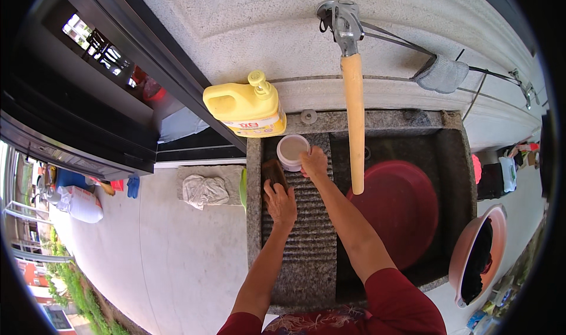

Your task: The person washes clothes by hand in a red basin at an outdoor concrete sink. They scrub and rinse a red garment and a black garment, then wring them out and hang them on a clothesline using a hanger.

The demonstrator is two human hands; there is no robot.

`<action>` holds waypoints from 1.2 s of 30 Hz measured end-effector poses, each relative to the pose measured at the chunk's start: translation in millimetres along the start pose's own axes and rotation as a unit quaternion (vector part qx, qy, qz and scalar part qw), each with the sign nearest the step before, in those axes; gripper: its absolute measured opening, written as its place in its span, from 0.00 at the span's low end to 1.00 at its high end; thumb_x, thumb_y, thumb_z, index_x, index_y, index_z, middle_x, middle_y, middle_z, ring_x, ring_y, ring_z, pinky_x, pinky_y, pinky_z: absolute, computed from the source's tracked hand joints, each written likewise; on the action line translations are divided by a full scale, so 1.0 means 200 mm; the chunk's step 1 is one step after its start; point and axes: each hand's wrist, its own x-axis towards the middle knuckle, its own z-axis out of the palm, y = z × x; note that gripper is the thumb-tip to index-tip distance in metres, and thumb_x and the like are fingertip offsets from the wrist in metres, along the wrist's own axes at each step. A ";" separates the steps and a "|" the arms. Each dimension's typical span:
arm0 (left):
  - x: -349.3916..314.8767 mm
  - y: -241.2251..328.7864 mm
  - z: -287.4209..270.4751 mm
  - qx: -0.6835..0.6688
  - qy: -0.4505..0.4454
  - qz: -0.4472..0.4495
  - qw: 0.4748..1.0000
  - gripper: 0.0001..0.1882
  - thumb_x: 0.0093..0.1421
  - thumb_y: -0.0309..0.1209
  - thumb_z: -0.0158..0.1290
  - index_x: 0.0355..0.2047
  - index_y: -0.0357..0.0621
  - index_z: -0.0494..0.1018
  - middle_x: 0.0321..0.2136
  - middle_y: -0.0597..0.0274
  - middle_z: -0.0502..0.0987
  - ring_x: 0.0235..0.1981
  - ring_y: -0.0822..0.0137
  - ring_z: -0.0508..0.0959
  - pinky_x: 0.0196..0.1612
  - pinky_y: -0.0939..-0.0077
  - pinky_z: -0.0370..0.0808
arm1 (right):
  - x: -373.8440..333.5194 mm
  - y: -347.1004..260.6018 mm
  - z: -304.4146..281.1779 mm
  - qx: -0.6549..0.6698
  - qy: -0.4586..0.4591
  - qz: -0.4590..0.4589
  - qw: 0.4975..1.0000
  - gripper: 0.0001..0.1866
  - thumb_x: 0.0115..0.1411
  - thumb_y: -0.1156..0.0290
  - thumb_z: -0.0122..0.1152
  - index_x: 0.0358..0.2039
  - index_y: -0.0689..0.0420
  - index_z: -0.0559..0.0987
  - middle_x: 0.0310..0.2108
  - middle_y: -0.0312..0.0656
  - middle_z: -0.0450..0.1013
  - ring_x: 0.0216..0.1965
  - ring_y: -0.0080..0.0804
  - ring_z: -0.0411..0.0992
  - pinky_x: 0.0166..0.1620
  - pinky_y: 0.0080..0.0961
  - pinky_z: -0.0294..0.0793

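1. The ribbed washboard (pixel 308 229), set in the stone sink unit (pixel 253 229), lay beneath both of the person's hands.
2. The white tub (pixel 292 150) stood at the far end of the washboard, with the right grip (pixel 314 163) at its right side. That grip was closed on the tub's near right edge, fingers bent and bunched together.
3. The brown block (pixel 273 173) lay along the washboard's far left edge, just beside the tub. The left grip (pixel 279 204) was on its near end, fingers spread over the top; whether they were clasped around it or only resting there, I could not tell.
4. Those fingers covered the near end of the block, and its underside was out of sight, so its exact kind was hard to make out.
5. The right hand hid part of the tub's wall. A pinkish bit showed below that hand, too small to identify. The tub's pale contents could have been powder or liquid; I could not tell which.
6. To the right of the washboard sat the red basin (pixel 413 217), partly hidden by the right forearm and by the tan tube (pixel 354 117) hanging from the tap (pixel 346 25).
7. Beyond the washboard's far left corner stood the yellow jug (pixel 250 108), its pump top uppermost.
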 end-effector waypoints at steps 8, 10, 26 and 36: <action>-0.12 0.01 -0.06 -0.045 -0.014 -0.036 0.998 0.37 0.47 0.23 0.55 0.56 0.42 0.49 0.51 0.38 0.54 0.46 0.39 0.63 0.41 0.50 0.68 | -0.43 0.08 -0.36 0.047 -0.020 -0.016 0.999 0.10 0.54 0.73 0.51 0.35 0.65 0.72 0.16 0.39 0.70 0.13 0.21 0.68 0.14 0.20 0.69; -0.20 0.02 -0.05 -0.027 -0.052 -0.031 0.998 0.39 0.47 0.25 0.56 0.57 0.42 0.48 0.50 0.37 0.55 0.47 0.40 0.62 0.42 0.49 0.67 | -0.52 0.18 -0.47 0.030 -0.015 -0.028 0.999 0.10 0.55 0.73 0.51 0.35 0.66 0.72 0.16 0.39 0.71 0.12 0.20 0.68 0.13 0.19 0.68; -0.88 -0.16 -0.31 0.032 -0.165 0.103 0.980 0.38 0.51 0.34 0.59 0.58 0.50 0.51 0.46 0.45 0.62 0.48 0.44 0.65 0.46 0.51 0.67 | -1.42 0.47 -0.94 0.133 -0.006 -0.054 0.990 0.12 0.56 0.74 0.51 0.39 0.67 0.72 0.16 0.40 0.71 0.11 0.19 0.65 0.13 0.17 0.65; -1.25 -0.27 -0.65 0.103 0.018 0.173 0.979 0.29 0.52 0.37 0.57 0.54 0.50 0.61 0.43 0.51 0.65 0.43 0.52 0.69 0.40 0.61 0.68 | -1.77 0.63 -1.15 0.173 -0.050 -0.116 0.977 0.12 0.58 0.73 0.50 0.40 0.66 0.72 0.16 0.40 0.70 0.10 0.18 0.63 0.13 0.16 0.63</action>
